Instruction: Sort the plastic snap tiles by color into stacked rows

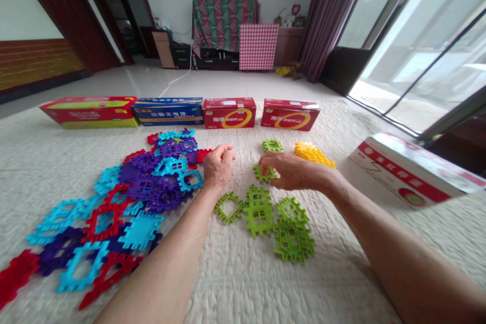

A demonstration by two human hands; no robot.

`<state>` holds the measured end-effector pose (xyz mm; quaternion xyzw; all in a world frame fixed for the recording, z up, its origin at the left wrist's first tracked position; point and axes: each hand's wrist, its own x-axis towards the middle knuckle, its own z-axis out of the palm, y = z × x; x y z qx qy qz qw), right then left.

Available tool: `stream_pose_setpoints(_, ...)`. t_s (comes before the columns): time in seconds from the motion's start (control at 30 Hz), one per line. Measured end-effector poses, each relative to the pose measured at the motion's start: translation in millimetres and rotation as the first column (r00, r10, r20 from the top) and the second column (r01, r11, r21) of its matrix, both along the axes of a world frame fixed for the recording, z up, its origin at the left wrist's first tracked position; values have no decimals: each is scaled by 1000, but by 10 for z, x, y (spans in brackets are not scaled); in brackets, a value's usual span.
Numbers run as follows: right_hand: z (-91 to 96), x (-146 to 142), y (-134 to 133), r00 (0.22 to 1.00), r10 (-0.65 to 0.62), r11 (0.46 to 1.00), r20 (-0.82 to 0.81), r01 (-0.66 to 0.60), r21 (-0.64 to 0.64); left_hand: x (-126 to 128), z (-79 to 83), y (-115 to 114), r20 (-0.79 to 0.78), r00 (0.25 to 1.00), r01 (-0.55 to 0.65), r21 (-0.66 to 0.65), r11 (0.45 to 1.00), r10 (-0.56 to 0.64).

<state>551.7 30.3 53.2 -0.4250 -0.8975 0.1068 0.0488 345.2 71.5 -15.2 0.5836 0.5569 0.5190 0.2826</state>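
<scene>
My left hand (217,166) is curled into a loose fist beside the mixed heap of blue, purple and red plastic tiles (125,197); whether anything is in it stays hidden. My right hand (290,169) reaches left with its fingers pinched on a small green tile (265,174). Below both hands lie several green lattice tiles (266,215) in a group. One more green tile (272,145) and a pile of yellow tiles (313,154) lie just beyond my right hand.
All of it rests on a cream quilted mat (243,273). Several long boxes (229,112) stand in a row at the mat's far edge, and another box (408,169) lies at the right. Glass doors (429,35) run along the right side.
</scene>
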Motion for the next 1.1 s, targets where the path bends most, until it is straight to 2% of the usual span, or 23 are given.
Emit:
stream_pose_setpoints(0.07, 26, 12, 22, 1000, -4, 1000, -22, 4, 5, 0, 1, -4, -3, 1000, 0, 2, 1000, 0)
stream_pose_setpoints(0.17, 35, 47, 102, 990, -78, 986, -116, 94, 139, 0, 2, -8, -7, 1000, 7, 13, 1000, -7)
stream_pose_setpoints(0.27, -29, 109, 232, 965, -176, 930, -197, 228, 289, 4, 6, -10, -13, 1000, 10, 21, 1000, -10)
stream_pose_setpoints(0.37, -128, 193, 367, 949, -221, 888, -225, 291, 357, 12, 18, -15, -15, 1000, 8, 10, 1000, -8)
stream_pose_setpoints(0.67, -216, 275, 470, 951, -231, 889, -205, 292, 353, 14, 29, -23, -31, 999, 11, 13, 1000, -10)
stream_pose_setpoints(0.83, -246, 306, 477, 947, -231, 869, -224, 304, 390, 15, 23, -27, -31, 999, 13, 14, 1000, -13)
stream_pose_setpoints(1.0, -166, 229, 381, 935, -200, 866, -294, 308, 393, 15, 10, -15, -26, 1000, 9, 9, 1000, -8)
stream_pose_setpoints(1.1, -108, 98, 278, 925, -165, 892, -343, 288, 349, 10, -5, 0, -27, 1000, 12, 18, 1000, -12)
